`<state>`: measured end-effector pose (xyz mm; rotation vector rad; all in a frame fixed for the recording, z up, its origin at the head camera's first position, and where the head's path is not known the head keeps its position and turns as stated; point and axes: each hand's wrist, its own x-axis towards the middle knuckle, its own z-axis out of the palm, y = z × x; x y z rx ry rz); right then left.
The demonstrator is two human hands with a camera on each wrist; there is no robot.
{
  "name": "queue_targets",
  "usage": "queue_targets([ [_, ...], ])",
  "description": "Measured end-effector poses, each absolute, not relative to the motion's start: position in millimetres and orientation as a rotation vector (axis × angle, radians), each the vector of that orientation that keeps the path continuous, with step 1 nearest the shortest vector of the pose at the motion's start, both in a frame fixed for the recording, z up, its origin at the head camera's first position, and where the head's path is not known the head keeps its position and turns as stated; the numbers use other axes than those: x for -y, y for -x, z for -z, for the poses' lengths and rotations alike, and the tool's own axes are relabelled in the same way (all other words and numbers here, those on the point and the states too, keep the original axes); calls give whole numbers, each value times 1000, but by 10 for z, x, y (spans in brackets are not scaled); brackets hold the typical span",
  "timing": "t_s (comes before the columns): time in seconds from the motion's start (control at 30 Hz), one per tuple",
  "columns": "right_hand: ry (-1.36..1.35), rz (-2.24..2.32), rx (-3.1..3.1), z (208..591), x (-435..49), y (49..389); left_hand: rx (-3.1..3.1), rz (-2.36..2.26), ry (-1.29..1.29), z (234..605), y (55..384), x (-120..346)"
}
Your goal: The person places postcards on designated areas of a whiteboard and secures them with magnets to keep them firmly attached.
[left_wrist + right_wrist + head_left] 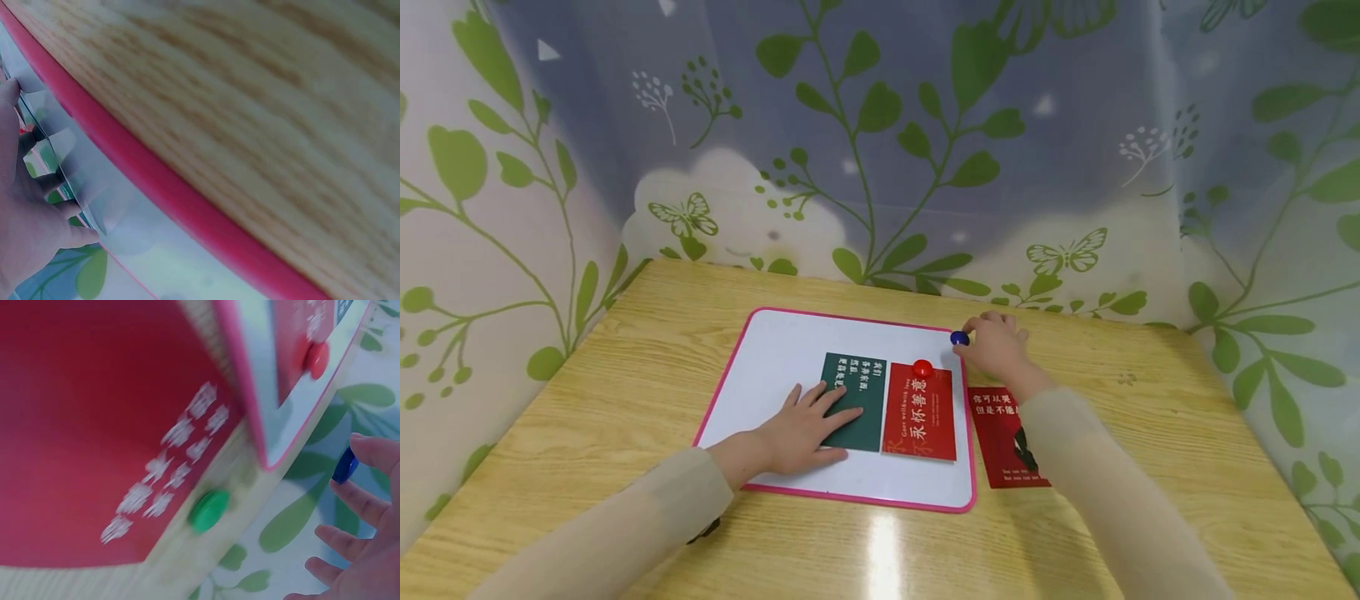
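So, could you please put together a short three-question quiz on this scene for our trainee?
1. Which hand pinches the blue button?
2. True or false: the red button sits at the edge of a red card on the whiteboard.
3. Fill the gap: the ____ button shows only in the right wrist view.

Key: 1. The right hand. 2. True. 3. Green, the green button.

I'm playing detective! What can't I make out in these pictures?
Head view: part of green card, under left hand.
Head view: right side of loose red card, behind right sleeve.
Head view: tiniest print on other red card, too small.
Right wrist view: part of right hand, past right edge.
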<state>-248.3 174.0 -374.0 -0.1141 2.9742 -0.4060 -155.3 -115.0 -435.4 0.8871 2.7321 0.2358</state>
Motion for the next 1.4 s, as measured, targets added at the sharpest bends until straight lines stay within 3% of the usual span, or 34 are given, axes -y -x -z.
queue_targets([
  [0.73,339,294,-2991,3857,-744,2505,-2740,-143,-850,4380,1569,1140],
  [1.4,421,247,-2915,4065,-440,2463,-2725,-147,-890,4385,1554,1168],
])
